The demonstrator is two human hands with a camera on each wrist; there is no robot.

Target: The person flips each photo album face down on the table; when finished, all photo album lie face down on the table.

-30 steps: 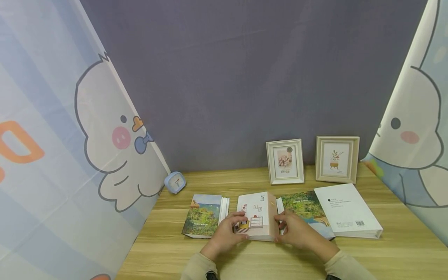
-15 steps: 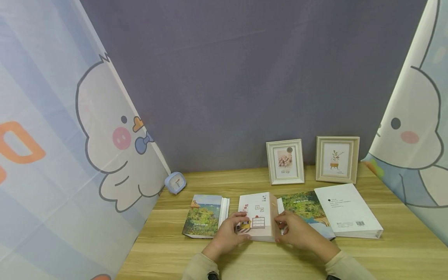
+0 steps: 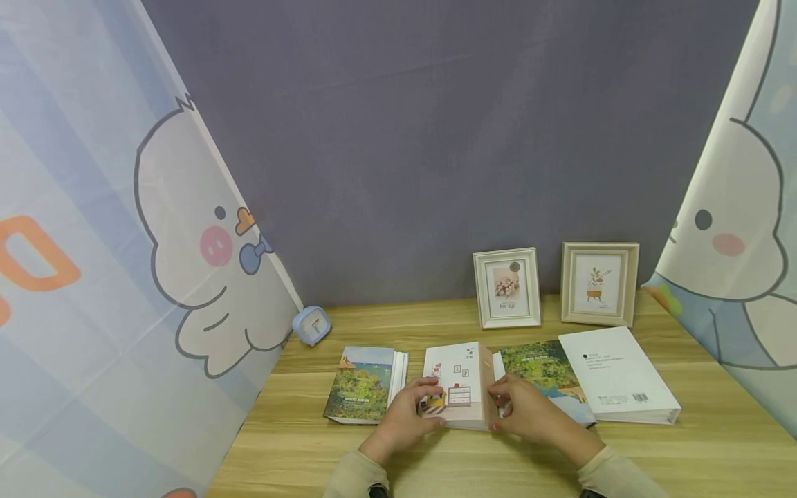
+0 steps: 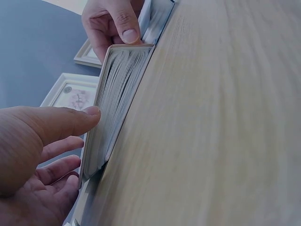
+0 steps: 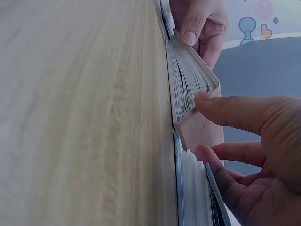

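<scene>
A white photo album with a pink spine and a room drawing on its cover lies flat in the middle of the table. My left hand holds its left front corner, thumb at the front edge and fingers by the left side. In the left wrist view the album's page edges face the camera. My right hand holds the spine side; its thumb touches the spine's front end, and a fingertip rests low by the spine. Close to that hand lies a landscape-covered photo album, partly hidden by it.
Another landscape photo album lies on the left. A white album, back cover up, overlaps the landscape one on the right. Two picture frames stand at the back, and a blue clock sits at the back left.
The white album has shifted slightly to the right and turned a little, its spine showing narrower. Both hands have stayed on it; over the last half second almost nothing moves.
</scene>
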